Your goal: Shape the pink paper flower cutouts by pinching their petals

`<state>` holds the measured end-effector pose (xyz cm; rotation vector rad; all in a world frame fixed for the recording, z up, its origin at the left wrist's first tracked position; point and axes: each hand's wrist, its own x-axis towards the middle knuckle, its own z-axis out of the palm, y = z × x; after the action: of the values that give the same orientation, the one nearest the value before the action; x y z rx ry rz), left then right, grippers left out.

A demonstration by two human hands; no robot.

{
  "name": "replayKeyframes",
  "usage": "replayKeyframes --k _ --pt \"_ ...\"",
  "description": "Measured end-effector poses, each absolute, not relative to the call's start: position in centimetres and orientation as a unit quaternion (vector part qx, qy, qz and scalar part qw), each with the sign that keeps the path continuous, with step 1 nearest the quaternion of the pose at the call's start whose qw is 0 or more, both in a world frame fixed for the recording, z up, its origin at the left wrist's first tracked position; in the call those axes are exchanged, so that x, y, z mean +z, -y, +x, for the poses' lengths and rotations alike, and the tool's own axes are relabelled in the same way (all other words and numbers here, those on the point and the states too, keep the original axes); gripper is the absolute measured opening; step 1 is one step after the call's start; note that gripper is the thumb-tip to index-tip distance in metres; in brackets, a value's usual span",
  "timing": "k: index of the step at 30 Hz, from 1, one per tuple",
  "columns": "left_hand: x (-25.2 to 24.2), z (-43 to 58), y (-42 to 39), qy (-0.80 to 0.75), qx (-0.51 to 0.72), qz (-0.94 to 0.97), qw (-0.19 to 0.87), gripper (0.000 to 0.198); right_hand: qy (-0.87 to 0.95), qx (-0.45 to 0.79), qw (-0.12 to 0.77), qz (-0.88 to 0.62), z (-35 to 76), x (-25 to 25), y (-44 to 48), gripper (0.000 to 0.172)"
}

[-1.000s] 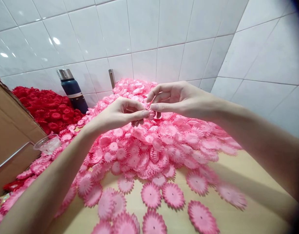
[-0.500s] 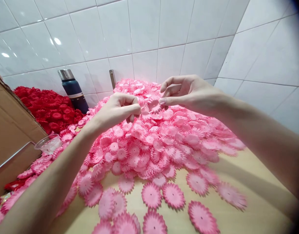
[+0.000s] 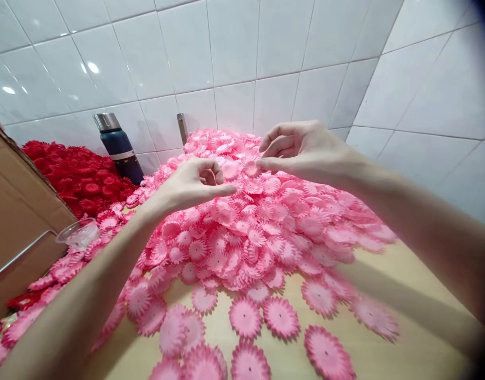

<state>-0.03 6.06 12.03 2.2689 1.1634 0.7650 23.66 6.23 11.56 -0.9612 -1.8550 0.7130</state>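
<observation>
My right hand (image 3: 292, 148) pinches a small pink scalloped flower piece (image 3: 251, 168) between thumb and fingertips, above the heap. Just left of it, my left hand (image 3: 198, 179) has its thumb stretched out apart from the curled index finger, and I see nothing held between them. Beneath both hands spreads a large heap of pink flower pieces (image 3: 226, 243), round with toothed edges and many with a small centre hole. Several lie singly at the front, such as one pink flower piece (image 3: 282, 317) flat on the table.
A dark blue bottle (image 3: 123, 153) with a steel cap stands at the back left beside a red flower-piece heap (image 3: 84, 179). A clear plastic cup (image 3: 79, 234) lies near a cardboard box (image 3: 20, 206). White tiled walls (image 3: 234, 42) bound the wooden table (image 3: 408, 295).
My left thumb has moved away from the curled fingers, opening that hand, which sits slightly further right. The flower piece in my right hand has turned to show more of its face.
</observation>
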Motion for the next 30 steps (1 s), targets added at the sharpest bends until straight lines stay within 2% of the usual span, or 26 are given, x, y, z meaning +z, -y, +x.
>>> replayKeyframes --k 3,7,17,30 --pt "11.7 0.4 -5.9 -0.402 0.285 0.838 0.234 0.033 0.773 0.258 0.412 -0.407 22.6 11.7 -5.4 0.016" --pt "11.9 0.9 -5.2 -0.357 0.293 0.849 0.257 0.03 0.789 0.307 0.382 -0.372 21.4 12.0 -4.3 0.015" --pt "12.3 0.6 -5.2 -0.319 0.319 0.824 0.344 0.021 0.772 0.369 0.408 -0.318 21.6 12.2 -4.2 0.015" --pt "12.3 0.4 -5.6 -0.318 0.295 0.782 0.448 0.012 0.782 0.359 0.391 -0.326 21.8 12.3 -4.4 0.023"
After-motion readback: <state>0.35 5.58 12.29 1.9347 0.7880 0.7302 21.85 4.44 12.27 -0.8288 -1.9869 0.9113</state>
